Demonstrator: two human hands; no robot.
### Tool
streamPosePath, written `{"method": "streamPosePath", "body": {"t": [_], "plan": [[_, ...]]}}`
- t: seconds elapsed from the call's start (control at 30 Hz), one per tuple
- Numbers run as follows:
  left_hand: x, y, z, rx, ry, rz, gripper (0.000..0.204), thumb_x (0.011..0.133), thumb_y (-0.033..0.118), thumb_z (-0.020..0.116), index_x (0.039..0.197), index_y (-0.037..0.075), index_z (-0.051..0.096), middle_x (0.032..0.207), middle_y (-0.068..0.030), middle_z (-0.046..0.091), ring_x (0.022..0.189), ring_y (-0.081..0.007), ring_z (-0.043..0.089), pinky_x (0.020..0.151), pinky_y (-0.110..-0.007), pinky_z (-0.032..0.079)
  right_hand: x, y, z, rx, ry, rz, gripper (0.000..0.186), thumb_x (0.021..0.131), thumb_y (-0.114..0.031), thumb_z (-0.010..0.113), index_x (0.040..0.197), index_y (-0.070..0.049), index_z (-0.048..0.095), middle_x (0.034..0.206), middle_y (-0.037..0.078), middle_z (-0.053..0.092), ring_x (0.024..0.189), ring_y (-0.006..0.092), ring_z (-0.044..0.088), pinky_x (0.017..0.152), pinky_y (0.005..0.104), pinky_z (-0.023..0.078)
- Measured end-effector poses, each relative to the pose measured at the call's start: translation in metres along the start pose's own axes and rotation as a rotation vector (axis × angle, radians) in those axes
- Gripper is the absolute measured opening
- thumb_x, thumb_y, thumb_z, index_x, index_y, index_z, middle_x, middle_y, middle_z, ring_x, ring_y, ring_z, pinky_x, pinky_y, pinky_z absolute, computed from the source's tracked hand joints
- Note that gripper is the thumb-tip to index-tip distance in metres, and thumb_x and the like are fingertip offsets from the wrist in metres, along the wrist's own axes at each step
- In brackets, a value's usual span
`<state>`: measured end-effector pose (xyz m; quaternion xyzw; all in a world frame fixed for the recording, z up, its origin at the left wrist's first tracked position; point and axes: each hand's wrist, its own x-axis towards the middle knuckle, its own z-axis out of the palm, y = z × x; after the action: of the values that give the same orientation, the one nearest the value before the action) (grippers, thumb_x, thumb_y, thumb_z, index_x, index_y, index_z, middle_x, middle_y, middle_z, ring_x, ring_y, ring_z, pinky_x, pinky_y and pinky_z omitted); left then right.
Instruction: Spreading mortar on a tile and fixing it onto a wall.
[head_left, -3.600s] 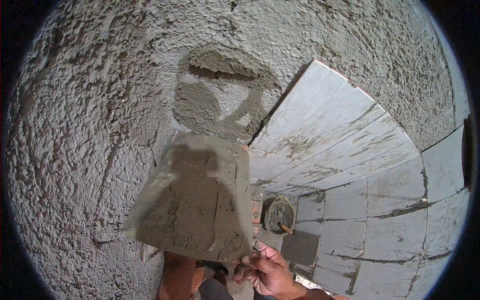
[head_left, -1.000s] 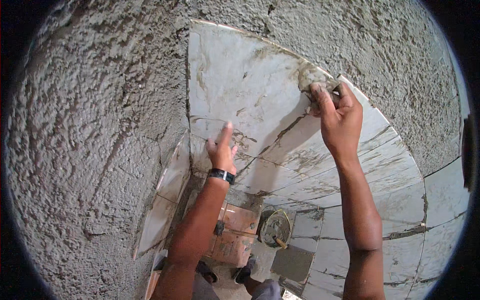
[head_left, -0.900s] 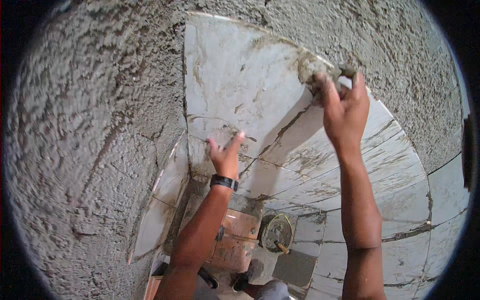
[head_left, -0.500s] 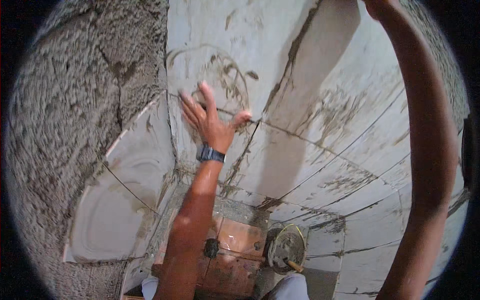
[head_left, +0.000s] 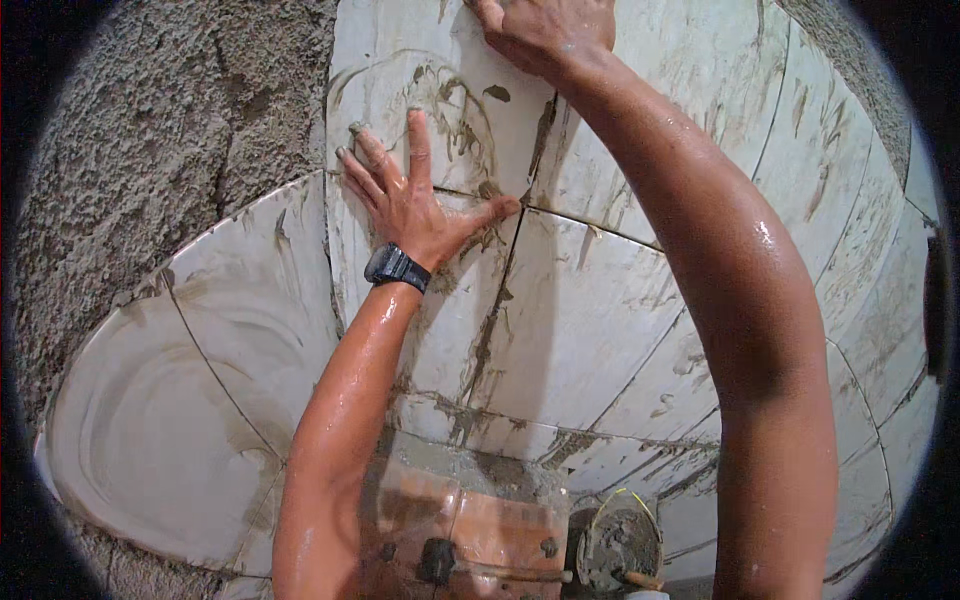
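The tile (head_left: 460,105) stands on the wall in the far middle, with the rough wall (head_left: 170,130) along its left and a dark, mortar-smeared joint (head_left: 543,135) along its right. The left hand (head_left: 415,200) lies low on it, fingers spread well apart, their tips seemingly against the face and the thumb by the joint crossing. The right hand (head_left: 555,35) is at the far edge of view, over the tile's right side; the thumb shows, but the picture cuts off the rest, so I cannot tell whether the fingers are apart or clamped on anything.

The tile looks stiff, fairly heavy and brittle at its corners; its wet, smeared face is probably slippery. Flat, spread fingers seem the best contact, as its left, right and near edges sit too close to their neighbours to grip. The far edge is out of view.

Left, the side tiles (head_left: 170,420) turn the corner and limit sideways room. Right, the forearm crosses the neighbouring tiles. There is more open room between the arms, above the reddish slabs (head_left: 510,530); the mortar bucket (head_left: 625,540) stands just right of these, near the right forearm.
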<state>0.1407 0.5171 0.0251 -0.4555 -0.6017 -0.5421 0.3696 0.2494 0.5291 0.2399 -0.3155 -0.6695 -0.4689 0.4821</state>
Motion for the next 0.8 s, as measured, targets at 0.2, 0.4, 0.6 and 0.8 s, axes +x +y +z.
{"method": "streamPosePath", "body": {"t": [0.2, 0.4, 0.6, 0.8], "plan": [[0.007, -0.009, 0.008, 0.0, 0.103, 0.076, 0.138, 0.047, 0.087, 0.072, 0.158, 0.027, 0.016, 0.15, -0.044, 0.012, 0.137, -0.0644, 0.011, 0.11, -0.072, 0.009, 0.002, -0.001, 0.018, -0.017, 0.062, -0.009, 0.081, 0.096, -0.06, 0.037, 0.156, -0.007, 0.023, 0.157, 0.03, 0.021, 0.147, 0.0454, 0.018, 0.121, 0.0545, 0.008], [0.006, -0.012, 0.011, -0.077, 0.119, 0.079, 0.132, 0.049, 0.089, 0.068, 0.158, 0.032, 0.02, 0.153, -0.0405, 0.01, 0.138, -0.0654, 0.005, 0.109, -0.075, 0.004, -0.002, -0.002, 0.026, 0.007, 0.117, -0.011, 0.082, 0.095, -0.06, 0.039, 0.155, -0.006, 0.023, 0.153, 0.033, 0.028, 0.144, 0.0473, 0.026, 0.121, 0.0535, 0.008], [0.007, -0.01, 0.007, -0.063, 0.125, 0.058, 0.129, 0.053, 0.089, 0.067, 0.158, 0.03, 0.02, 0.153, -0.0391, 0.014, 0.138, -0.0635, 0.01, 0.11, -0.073, 0.007, 0.002, -0.001, 0.019, -0.017, 0.09, -0.012, 0.083, 0.093, -0.061, 0.042, 0.155, -0.008, 0.025, 0.155, 0.033, 0.024, 0.146, 0.0459, 0.021, 0.12, 0.0574, 0.008], [0.001, -0.012, 0.003, -0.15, 0.095, 0.031, 0.129, 0.052, 0.093, 0.061, 0.158, 0.036, 0.015, 0.158, -0.0339, 0.004, 0.142, -0.0612, -0.001, 0.109, -0.076, 0.0, 0.02, -0.036, 0.019, -0.105, 0.105, 0.0, 0.073, 0.086, -0.056, 0.056, 0.143, -0.012, 0.044, 0.141, 0.022, 0.048, 0.13, 0.0394, 0.046, 0.109, 0.0606, 0.028]]}}
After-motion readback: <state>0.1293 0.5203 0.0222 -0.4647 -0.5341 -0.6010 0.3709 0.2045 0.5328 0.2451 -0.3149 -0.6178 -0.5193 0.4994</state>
